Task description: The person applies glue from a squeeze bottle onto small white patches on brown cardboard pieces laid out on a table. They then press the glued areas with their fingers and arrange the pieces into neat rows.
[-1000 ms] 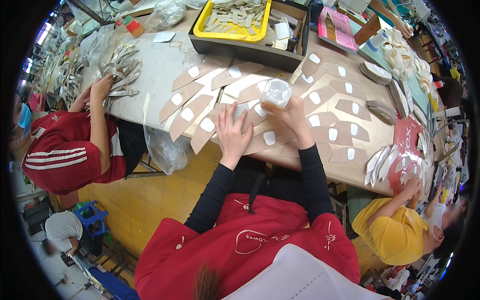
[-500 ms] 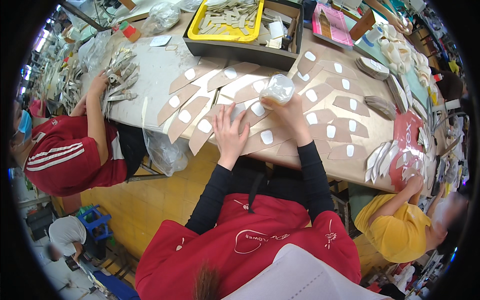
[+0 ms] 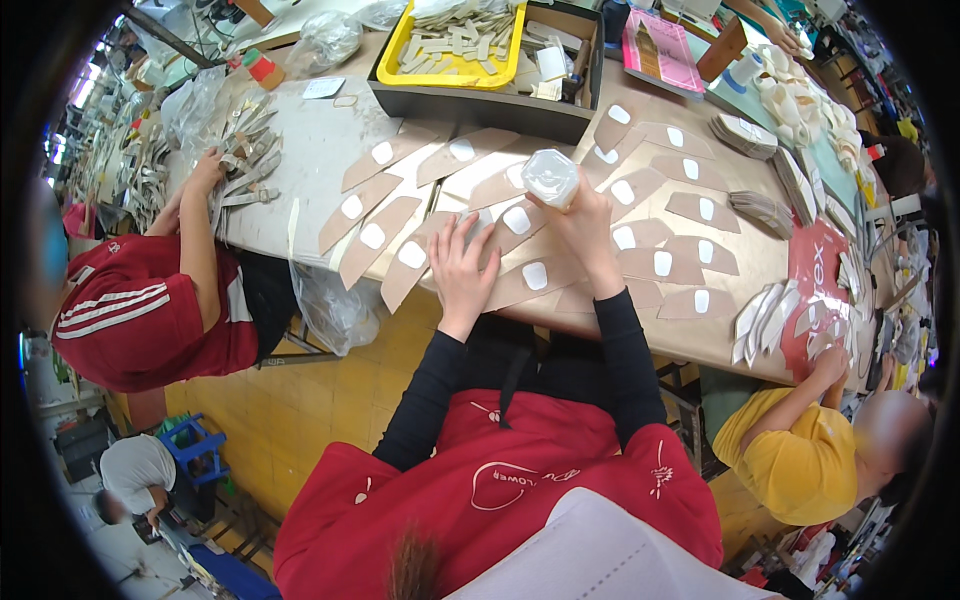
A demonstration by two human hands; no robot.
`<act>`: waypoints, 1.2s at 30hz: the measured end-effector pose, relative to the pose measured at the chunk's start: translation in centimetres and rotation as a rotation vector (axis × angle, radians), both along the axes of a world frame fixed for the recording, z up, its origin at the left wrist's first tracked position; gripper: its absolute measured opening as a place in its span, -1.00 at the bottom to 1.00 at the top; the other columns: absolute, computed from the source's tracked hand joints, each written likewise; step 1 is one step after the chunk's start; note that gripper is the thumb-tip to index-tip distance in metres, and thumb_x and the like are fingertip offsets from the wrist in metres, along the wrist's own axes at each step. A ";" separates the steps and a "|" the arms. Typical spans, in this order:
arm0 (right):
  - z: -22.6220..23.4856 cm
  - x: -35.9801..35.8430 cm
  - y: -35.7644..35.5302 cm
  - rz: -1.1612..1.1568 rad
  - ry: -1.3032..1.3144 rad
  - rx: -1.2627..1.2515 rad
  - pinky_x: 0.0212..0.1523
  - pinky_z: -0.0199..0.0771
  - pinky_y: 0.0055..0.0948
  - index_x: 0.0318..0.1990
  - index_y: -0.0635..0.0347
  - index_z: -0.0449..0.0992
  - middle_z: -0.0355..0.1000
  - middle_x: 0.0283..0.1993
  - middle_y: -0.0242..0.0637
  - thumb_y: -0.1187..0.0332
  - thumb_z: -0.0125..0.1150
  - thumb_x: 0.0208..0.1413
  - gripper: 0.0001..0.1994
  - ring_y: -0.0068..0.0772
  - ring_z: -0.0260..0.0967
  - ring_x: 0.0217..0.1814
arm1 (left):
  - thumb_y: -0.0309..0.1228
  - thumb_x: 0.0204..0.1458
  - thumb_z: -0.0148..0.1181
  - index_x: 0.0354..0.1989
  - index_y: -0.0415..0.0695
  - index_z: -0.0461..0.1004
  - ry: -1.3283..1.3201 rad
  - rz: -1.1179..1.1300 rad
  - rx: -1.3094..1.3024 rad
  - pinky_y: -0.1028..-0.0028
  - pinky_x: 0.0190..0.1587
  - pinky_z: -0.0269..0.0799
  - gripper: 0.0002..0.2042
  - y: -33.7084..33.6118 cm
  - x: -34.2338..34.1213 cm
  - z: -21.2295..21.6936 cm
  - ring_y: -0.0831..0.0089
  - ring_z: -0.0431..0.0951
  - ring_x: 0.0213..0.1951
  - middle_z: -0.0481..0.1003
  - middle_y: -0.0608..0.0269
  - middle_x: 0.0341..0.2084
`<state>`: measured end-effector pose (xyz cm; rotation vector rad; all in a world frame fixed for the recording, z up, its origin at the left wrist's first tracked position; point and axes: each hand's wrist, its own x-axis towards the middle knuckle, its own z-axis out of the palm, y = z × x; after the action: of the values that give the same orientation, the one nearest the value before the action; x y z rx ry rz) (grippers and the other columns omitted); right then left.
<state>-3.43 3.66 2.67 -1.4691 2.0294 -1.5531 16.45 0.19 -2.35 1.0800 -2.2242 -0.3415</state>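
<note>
My right hand is wrapped round a clear plastic bottle, its broad end turned up and its lower end hidden by my fingers. Beneath the bottle lie flat beige pieces, each with a white patch; the patch of one shows between my two hands. My left hand rests with its fingers spread over a beige piece, beside another patched piece on its left. Close to my wrists, a further beige piece lies at the table's front edge.
More patched pieces spread right. A black box with a yellow tray stands behind. Stacked pieces and a pink box lie right. Co-workers in red and yellow sit on either side, hands on the table.
The bottle in my right hand has shifted slightly left and tipped, so more of its broad end shows. My left hand keeps its place. The left co-worker's hand has moved slightly.
</note>
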 end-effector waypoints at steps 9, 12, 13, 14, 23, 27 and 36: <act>-0.3 1.2 -0.9 0.136 0.042 -0.049 -0.29 0.59 -0.22 0.07 0.20 0.45 0.60 -0.28 -0.09 0.16 0.56 -0.10 -0.40 -0.03 0.60 -0.24 | -0.26 0.04 0.28 0.02 0.04 0.56 -0.005 -0.007 -0.023 0.01 0.36 0.01 -0.66 -0.2 0.0 -0.2 0.13 0.24 0.33 0.42 0.33 0.18; -0.2 0.7 -1.2 0.089 0.042 -0.038 -0.30 0.59 -0.22 0.07 0.19 0.46 0.60 -0.30 -0.10 0.15 0.55 -0.09 -0.41 -0.02 0.60 -0.25 | -0.29 0.03 0.28 0.04 0.02 0.54 -0.022 -0.016 -0.020 0.04 0.37 0.00 -0.64 -0.3 0.1 -0.3 0.14 0.25 0.32 0.41 0.30 0.17; -0.1 0.6 -1.1 0.083 0.036 -0.053 -0.30 0.59 -0.21 0.07 0.18 0.46 0.60 -0.30 -0.10 0.15 0.55 -0.09 -0.41 -0.02 0.60 -0.25 | -0.29 0.02 0.28 0.02 0.01 0.54 -0.013 -0.013 -0.011 0.05 0.37 0.01 -0.65 -0.3 0.1 -0.3 0.14 0.25 0.32 0.42 0.30 0.17; 0.1 0.6 -1.1 0.075 0.031 -0.068 -0.30 0.59 -0.21 0.07 0.17 0.46 0.60 -0.31 -0.11 0.14 0.54 -0.09 -0.42 -0.02 0.60 -0.25 | -0.29 0.02 0.29 0.00 0.00 0.54 -0.003 -0.011 -0.002 0.05 0.36 0.01 -0.67 -0.3 0.1 -0.2 0.14 0.25 0.32 0.42 0.30 0.16; 1.9 -1.3 3.2 -0.140 -0.293 -0.086 -0.45 0.49 -0.53 -0.13 0.29 0.58 0.60 -0.25 -0.27 0.34 0.50 0.02 -0.69 -0.49 0.56 -0.34 | -0.38 -0.01 0.34 -0.19 -0.07 0.54 0.110 -0.017 0.166 0.23 0.07 0.33 -0.79 -0.1 0.3 -0.2 0.24 0.50 0.04 0.56 0.30 -0.09; 2.5 -2.1 6.4 -0.238 -0.419 -0.239 -0.52 0.42 -0.63 -0.14 0.30 0.56 0.58 -0.23 -0.29 0.43 0.46 0.04 -0.74 -0.59 0.49 -0.34 | -0.48 0.08 0.29 -0.22 -0.17 0.51 0.302 0.026 0.444 0.48 -0.27 0.45 -0.87 0.1 0.5 -0.6 0.44 0.60 -0.34 0.58 0.27 -0.39; 1.2 -0.5 11.1 -0.202 -0.517 -0.284 -0.19 0.56 -0.50 0.02 0.31 0.49 0.56 -0.02 -0.20 0.49 0.46 0.03 -0.61 -0.48 0.53 -0.12 | -0.48 0.23 0.18 -0.03 -0.30 0.40 0.900 0.017 0.823 0.57 -0.31 0.46 -0.78 -1.7 1.5 1.0 0.54 0.60 -0.41 0.54 0.25 -0.36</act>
<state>-3.95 14.79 3.91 -0.8186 1.7387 -2.1044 17.97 -1.56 -1.34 1.0110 -1.2440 -1.4868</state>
